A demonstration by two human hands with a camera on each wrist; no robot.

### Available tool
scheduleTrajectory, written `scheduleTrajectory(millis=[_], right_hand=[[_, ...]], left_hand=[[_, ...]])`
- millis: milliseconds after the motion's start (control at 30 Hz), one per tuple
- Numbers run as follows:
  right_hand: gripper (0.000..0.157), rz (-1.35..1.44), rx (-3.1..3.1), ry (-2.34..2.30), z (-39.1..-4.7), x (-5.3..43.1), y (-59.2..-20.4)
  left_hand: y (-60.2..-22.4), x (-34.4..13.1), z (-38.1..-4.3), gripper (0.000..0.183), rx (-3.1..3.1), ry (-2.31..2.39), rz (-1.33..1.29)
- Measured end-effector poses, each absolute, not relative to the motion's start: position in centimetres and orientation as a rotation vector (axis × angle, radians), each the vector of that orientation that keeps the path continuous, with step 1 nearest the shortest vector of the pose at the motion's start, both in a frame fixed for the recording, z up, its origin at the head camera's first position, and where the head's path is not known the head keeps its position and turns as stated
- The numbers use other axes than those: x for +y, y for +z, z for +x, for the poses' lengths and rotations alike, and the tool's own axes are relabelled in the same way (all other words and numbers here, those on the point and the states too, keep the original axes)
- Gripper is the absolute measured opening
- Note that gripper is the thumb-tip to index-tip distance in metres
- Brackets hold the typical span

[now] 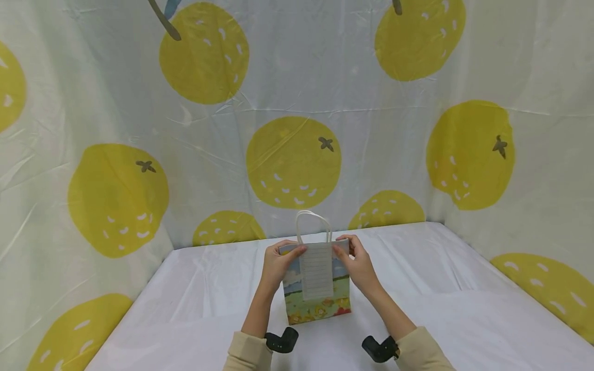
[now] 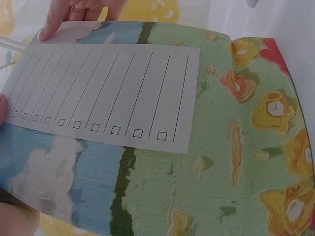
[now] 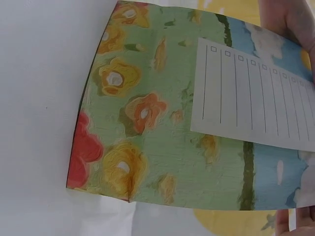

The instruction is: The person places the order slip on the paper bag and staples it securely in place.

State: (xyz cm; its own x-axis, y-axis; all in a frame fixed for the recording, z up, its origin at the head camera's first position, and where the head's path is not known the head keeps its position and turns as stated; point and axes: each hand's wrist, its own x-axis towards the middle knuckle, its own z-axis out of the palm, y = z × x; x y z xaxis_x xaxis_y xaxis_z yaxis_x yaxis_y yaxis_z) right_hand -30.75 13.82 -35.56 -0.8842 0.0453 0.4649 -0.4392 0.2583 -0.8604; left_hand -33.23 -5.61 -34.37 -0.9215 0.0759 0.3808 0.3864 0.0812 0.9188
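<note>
Upright over the table is a small paper gift bag point(image 1: 292, 304), printed with blue sky, green grass and flowers, its two white cord handles point(image 1: 330, 229) standing up. A lined checklist sheet point(image 2: 113, 93) with small tick boxes lies flat against its front. At the bag's top left my left hand point(image 1: 277, 263) grips the edge, thumb in front at the sheet's upper corner, fingers behind. On the opposite side my right hand point(image 1: 361, 265) pinches the top right edge, its thumb beside the other upper corner. Fingers behind the bag are mostly hidden.
White cloth covers the table point(image 1: 209, 288). Behind it and along both sides hangs a pale curtain point(image 1: 297, 67) printed with large yellow fruit. Black wrist cameras point(image 1: 284, 341) sit on both wrists, near the beige sleeves point(image 1: 248, 353).
</note>
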Motion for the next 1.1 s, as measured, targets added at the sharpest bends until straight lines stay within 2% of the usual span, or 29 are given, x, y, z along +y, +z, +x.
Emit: scheduleTrajectory(millis=[367,767,1100], right_hand=[[0.044,0.339,-2.146,1.62,-29.8,14.9,-36.6],[0.041,0.224,-2.206,1.515,-28.3,16.4,-37.1],[0.05,0.107,-2.34,1.395,-26.3,18.0,-37.0]], left_hand=[[-34.1,-5.7,-33.0,0.028,-2.132,-1.923,-0.457],[-34.3,-5.9,-33.4,0.033,-2.13,-1.946,-0.464],[-34.3,-5.9,-33.4,0.034,-2.143,-1.946,-0.459]])
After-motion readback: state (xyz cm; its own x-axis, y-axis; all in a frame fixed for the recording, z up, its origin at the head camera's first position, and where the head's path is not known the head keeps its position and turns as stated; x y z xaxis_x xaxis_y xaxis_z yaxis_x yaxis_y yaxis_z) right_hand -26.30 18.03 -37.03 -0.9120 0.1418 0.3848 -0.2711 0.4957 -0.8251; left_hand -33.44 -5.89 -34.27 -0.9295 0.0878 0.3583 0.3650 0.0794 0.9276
